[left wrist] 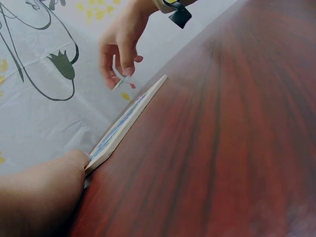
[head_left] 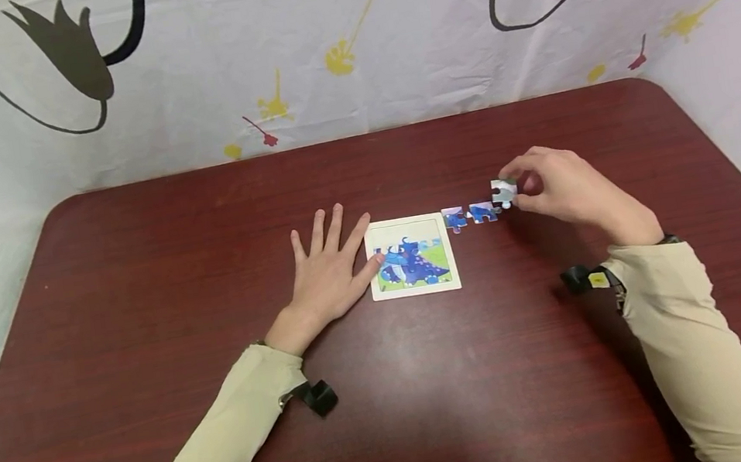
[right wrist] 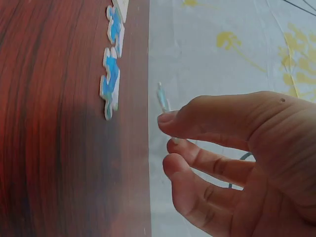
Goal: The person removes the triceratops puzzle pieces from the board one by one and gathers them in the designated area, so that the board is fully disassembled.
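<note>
A square wooden jigsaw tray [head_left: 417, 291] lies on the table, its lower part filled with a blue dinosaur picture and its upper part bare wood. My left hand [head_left: 329, 277] rests palm down at the tray's left side, fingers spread and straight, thumb over the edge onto the picture. To the tray's right, my right hand [head_left: 564, 186] pinches a small puzzle piece [head_left: 504, 192] between thumb and fingers. The right wrist view shows this piece [right wrist: 162, 97] nearly edge-on, raised over the table. Two blue puzzle pieces, one [head_left: 455, 219] beside the tray and another [head_left: 483, 212] further right, lie in a row.
The dark red wooden table [head_left: 217, 345] has rounded far corners. Behind it hangs a white cloth [head_left: 391, 64] printed with grey flowers and yellow splashes. Black straps with small camera mounts [head_left: 320, 398] sit at both wrists.
</note>
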### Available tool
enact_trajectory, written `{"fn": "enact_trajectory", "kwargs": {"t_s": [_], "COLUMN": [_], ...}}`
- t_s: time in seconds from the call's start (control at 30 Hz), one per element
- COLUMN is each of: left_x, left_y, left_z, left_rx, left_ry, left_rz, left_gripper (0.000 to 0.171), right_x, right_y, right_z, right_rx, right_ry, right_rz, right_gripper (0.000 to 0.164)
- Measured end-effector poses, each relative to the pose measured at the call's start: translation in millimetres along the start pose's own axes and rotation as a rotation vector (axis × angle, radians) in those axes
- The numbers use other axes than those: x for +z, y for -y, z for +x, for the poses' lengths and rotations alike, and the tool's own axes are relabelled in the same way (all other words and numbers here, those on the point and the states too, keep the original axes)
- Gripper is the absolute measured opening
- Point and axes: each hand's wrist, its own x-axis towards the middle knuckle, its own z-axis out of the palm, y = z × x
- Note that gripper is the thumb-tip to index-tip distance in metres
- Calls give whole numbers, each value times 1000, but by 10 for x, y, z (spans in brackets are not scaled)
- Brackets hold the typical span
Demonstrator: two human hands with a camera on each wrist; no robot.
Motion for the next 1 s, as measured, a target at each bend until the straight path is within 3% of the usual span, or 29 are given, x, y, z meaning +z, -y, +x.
{"fn": "enact_trajectory", "kwargs": {"t_s": [0.27, 0.6, 1.0], "left_x": [0, -12, -13], "left_y": [0, 0, -2], "left_z": [-16, -12, -6], "left_rx": [-3, 4, -4], "left_ry": [5, -5, 0], "left_rz": [0, -7, -3], "left_gripper": [69, 68, 69], "right_x": [12, 11, 38], "right_y": [-76, -153, -196], "right_z": [-17, -20, -14], "right_rx": [74, 115, 103], "right_ry": [81, 113, 135], "right_rz": [25, 54, 79], "right_gripper": [28, 29, 25]}}
